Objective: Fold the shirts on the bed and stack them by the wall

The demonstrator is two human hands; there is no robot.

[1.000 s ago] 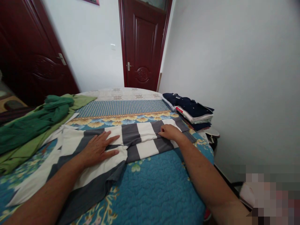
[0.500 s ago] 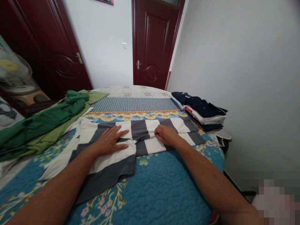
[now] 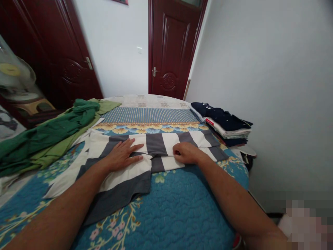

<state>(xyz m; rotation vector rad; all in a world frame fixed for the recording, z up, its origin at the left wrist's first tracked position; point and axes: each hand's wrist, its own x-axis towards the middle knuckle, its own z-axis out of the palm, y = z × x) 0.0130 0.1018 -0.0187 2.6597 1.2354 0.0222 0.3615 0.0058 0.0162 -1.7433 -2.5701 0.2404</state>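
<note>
A grey-and-white striped shirt point(image 3: 156, 144) lies partly folded across the blue floral cover, its lower left part spread toward me. My left hand point(image 3: 123, 154) rests flat on it with the fingers spread, pressing on the stripes near the middle. Farther right, my right hand point(image 3: 186, 152) has its fingers curled in a pinch at the folded edge of the shirt. The fingertips are partly hidden, but they appear to grip the cloth there.
A pile of folded clothes point(image 3: 223, 121), navy on top, sits at the right edge by the wall. Green garments point(image 3: 57, 137) lie loosely heaped at the left. The quilted blue cover point(image 3: 182, 205) drapes over the table. Behind stand two dark red doors and a fan point(image 3: 15, 74).
My right hand has smoothed the cloth slightly: the creases in the middle dark stripe are flatter. My left hand stays in place on the shirt.
</note>
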